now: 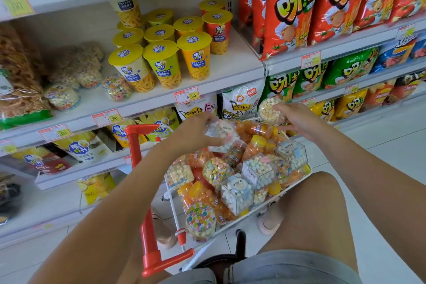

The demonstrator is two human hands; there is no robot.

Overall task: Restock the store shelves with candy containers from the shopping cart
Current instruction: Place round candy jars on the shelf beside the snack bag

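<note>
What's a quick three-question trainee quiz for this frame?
1. True or false: the left hand holds nothing.
2. The right hand grips a round clear plastic tub of: A) yellow-white candy balls B) red chips C) noodles.
3. Fill in: the white wire shopping cart's handle is ___.
Key: 1 false, it grips a clear plastic container of pastel candy; 2 A; 3 red.

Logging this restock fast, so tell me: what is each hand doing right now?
Left hand: grips a clear tub of pastel candy.
Right hand: holds a clear tub of yellow-and-white candy.
</note>
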